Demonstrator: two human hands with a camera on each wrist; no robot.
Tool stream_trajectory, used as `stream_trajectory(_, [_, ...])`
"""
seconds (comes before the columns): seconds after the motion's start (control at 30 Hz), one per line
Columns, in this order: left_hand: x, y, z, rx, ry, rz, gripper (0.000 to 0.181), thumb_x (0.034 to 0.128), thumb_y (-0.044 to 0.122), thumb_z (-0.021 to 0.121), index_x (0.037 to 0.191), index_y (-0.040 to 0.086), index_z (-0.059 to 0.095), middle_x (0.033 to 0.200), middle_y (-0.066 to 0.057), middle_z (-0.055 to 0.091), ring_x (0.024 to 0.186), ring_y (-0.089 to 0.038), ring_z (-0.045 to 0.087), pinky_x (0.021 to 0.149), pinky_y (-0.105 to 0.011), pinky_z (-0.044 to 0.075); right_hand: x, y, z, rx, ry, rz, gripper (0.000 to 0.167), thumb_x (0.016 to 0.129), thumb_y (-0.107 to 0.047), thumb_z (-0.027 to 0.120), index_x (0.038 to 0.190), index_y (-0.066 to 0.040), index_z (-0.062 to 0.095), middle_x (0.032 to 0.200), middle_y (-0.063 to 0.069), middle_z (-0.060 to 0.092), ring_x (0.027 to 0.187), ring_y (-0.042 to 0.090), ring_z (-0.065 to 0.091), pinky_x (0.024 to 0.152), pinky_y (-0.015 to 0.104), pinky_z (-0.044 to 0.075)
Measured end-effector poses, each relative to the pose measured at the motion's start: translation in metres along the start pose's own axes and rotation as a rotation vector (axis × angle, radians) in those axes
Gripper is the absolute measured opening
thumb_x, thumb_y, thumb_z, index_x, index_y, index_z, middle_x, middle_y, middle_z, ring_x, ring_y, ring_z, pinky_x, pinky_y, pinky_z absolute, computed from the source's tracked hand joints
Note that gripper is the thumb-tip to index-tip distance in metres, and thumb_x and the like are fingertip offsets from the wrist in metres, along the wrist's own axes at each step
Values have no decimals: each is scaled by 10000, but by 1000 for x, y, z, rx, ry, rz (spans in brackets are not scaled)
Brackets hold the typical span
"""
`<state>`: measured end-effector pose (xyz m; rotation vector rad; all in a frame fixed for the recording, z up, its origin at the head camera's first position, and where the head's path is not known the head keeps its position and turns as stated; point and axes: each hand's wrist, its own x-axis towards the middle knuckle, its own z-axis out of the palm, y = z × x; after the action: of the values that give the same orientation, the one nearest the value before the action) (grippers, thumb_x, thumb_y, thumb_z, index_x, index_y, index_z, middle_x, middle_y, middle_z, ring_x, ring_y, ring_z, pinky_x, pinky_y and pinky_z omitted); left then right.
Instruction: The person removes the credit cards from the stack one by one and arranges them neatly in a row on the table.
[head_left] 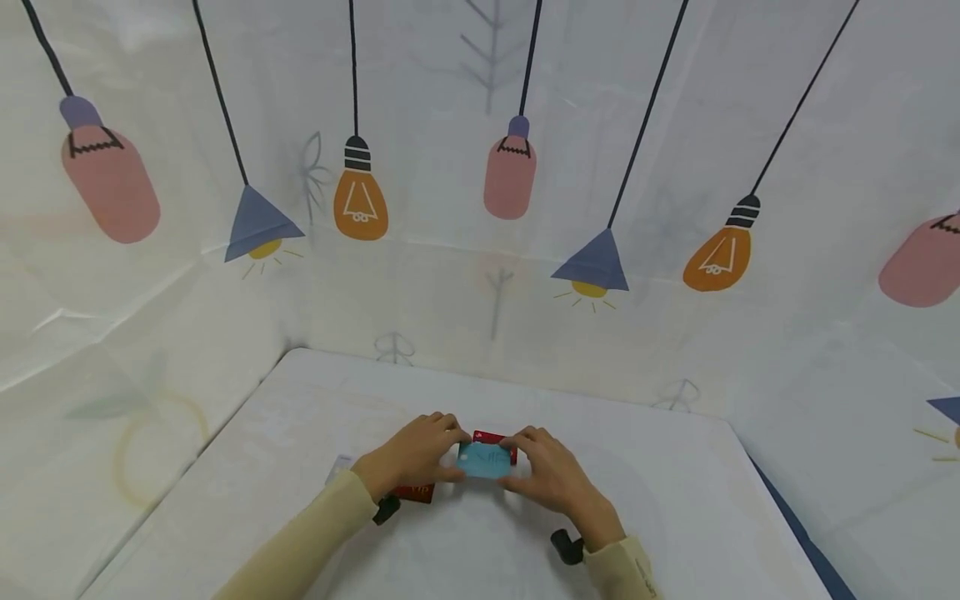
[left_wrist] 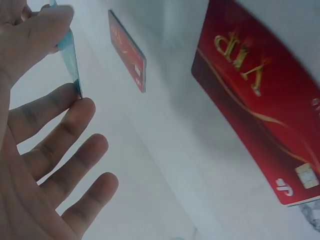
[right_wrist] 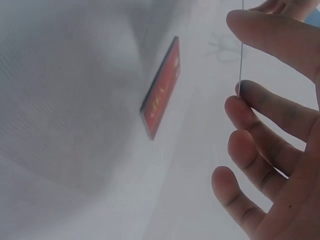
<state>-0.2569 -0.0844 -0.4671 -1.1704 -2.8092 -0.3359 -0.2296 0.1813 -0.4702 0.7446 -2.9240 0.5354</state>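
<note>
A light-blue card [head_left: 484, 460] is held up between both hands over the white table. My left hand [head_left: 412, 454] pinches its left end between thumb and fingers, and my right hand [head_left: 551, 471] pinches the right end. In the right wrist view the card [right_wrist: 241, 60] shows edge-on as a thin line. Behind it lies a red card [head_left: 489, 437], partly covered from the head camera. A second red card [left_wrist: 260, 100], with gold "VIP" lettering and a chip, lies below the left wrist.
A pale, greyish card [head_left: 339, 467] pokes out beside the left forearm. The white table [head_left: 675, 500] meets patterned sheet walls [head_left: 435, 292] at its back and sides. Dark wrist mounts [head_left: 567, 547] sit at the wrists.
</note>
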Motion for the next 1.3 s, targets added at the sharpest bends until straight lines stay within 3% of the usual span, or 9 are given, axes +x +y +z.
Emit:
stream_trajectory(0.13, [-7,1,2,11,15,20,535,864,477,787,1276,155,672,1189,-19,610,1110,-218,566,965,-411,487,-3,-3,4,5,-10,6,529,810,-458,839,1255,-217,686,1194,2,630,1089,199,573,932,466,524])
stream_trajectory(0.57, [-19,-4,12,-30,-11,0,520,879,483,767,1270,153,674,1179,3,606,1077,-185,560,960,-401,484,-6,-7,19,37,-73,8,530,827,-470,821,1271,-220,672,1241,-15,619,1190,233,565,1000,488,494])
stream_trajectory(0.73, [-22,-5,14,-44,-10,-1,506,877,469,773,1254,143,685,1159,6,612,1064,-176,560,963,-401,482,-5,-9,23,20,-90,6,540,817,-514,813,1257,-232,677,1223,-25,619,1137,199,576,979,459,508])
stream_trajectory(1.3, [-31,-1,17,-91,-92,-46,487,866,463,776,1233,156,687,1099,29,600,1007,-148,528,954,-420,475,-5,-17,35,9,-155,14,525,813,-540,805,1225,-233,698,1211,-50,614,1136,177,562,988,453,496])
